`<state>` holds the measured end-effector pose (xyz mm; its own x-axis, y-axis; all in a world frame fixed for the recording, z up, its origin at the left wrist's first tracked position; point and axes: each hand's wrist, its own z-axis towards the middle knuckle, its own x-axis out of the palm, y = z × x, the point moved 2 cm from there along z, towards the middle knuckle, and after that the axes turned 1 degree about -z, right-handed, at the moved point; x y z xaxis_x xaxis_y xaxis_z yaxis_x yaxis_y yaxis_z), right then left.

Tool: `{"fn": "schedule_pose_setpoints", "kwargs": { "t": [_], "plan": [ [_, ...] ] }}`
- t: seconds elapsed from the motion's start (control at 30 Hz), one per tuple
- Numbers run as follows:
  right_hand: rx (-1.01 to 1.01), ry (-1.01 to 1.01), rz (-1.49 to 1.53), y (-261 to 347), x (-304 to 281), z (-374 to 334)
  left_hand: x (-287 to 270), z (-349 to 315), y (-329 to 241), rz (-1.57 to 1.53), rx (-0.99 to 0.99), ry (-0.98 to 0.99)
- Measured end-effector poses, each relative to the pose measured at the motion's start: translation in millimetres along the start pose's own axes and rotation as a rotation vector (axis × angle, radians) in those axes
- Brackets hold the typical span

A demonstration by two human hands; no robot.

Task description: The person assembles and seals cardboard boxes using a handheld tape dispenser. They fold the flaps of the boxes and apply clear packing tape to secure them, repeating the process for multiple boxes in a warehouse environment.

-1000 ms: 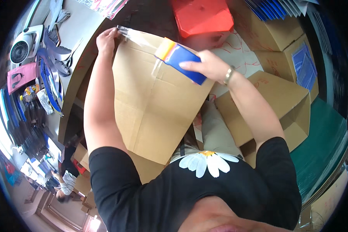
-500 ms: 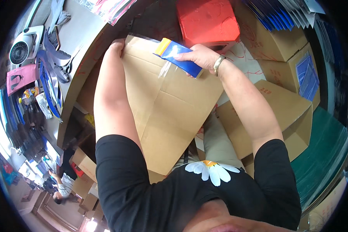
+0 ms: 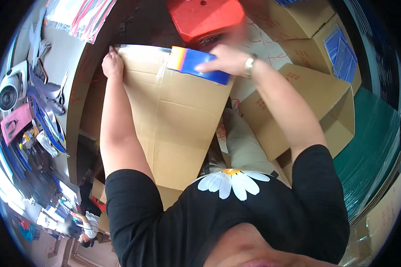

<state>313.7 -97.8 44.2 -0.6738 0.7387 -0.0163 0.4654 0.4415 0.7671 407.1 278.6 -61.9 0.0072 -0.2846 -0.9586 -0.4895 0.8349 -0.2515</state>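
A brown cardboard box (image 3: 182, 129) stands closed in front of me, its broad taped face toward me. My left hand (image 3: 113, 65) grips its far left corner, fingers curled around the edge and partly hidden. My right hand (image 3: 228, 61) is closed around a blue tape dispenser (image 3: 195, 63) with an orange end, held at the box's far edge. Clear shiny tape (image 3: 145, 50) runs along that far edge, left of the dispenser. The right hand is slightly blurred.
A red octagonal container (image 3: 205, 20) stands beyond the box. On the right are an open carton (image 3: 298, 102), stacked cartons and a green wrapped stack (image 3: 370, 129). A counter on the left carries a white fan (image 3: 11, 91) and scissors (image 3: 63, 91). Another person (image 3: 90, 224) is farther off, lower left.
The box now stands turned more squarely, its far edge nearly level in view. My left hand has shifted left along with the corner. The dispenser stays in my right hand at the far edge.
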Motion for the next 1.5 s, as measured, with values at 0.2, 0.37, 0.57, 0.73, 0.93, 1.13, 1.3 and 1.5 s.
{"fn": "schedule_pose_setpoints", "kwargs": {
  "t": [0.2,0.37,0.57,0.73,0.93,1.13,1.3,1.5],
  "plan": [
    [0.195,0.008,0.062,-93.3,-58.4,-118.9,0.6,-1.9,-2.2,0.007,0.003,-0.034],
    [0.298,0.034,0.234,-158.8,-66.2,-150.9,2.2,-1.5,-4.0,-0.033,0.008,-0.033],
    [0.209,-0.011,0.105,-203.9,-57.3,-127.2,-0.4,-7.1,-7.6,-0.093,0.010,-0.021],
    [0.312,-0.018,-0.122,-234.0,-49.1,-96.1,-3.2,-9.8,-10.6,-0.086,-0.018,0.008],
    [0.499,-0.099,-0.458,-215.5,-31.9,-64.3,-6.5,-17.3,-22.8,-0.057,0.086,0.035],
    [0.687,-0.692,-0.239,-230.5,0.0,-63.2,13.2,9.1,-2.2,-0.315,0.264,0.089],
    [0.289,-1.345,0.285,-204.0,35.2,-11.6,30.3,56.8,-9.3,-0.052,0.191,0.409],
    [0.551,-1.218,0.792,-269.7,57.8,103.7,36.1,55.8,-72.9,0.388,0.377,0.826]
  ]
}}
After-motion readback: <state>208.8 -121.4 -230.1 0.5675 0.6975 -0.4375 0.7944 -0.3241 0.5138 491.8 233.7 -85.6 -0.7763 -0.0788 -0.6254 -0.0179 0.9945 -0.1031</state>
